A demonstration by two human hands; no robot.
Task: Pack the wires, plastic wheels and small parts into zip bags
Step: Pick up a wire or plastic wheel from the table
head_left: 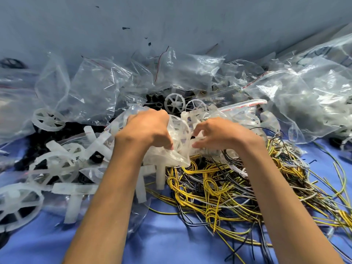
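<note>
blue table (171, 244), wires (224, 187), wheels (53, 168), bags (106, 88)

The left hand (146, 126) has its fingertips buried in the clear bag (171, 157) it grips (what they pinch cannot be told). A wheel (11, 206) is cut off by the left edge, and the wires (228, 187) run off right and bottom. Black parts (154, 101) lie mostly hidden under other bags (95, 88). Dark specks (125, 28) beyond are too small to name.
</note>
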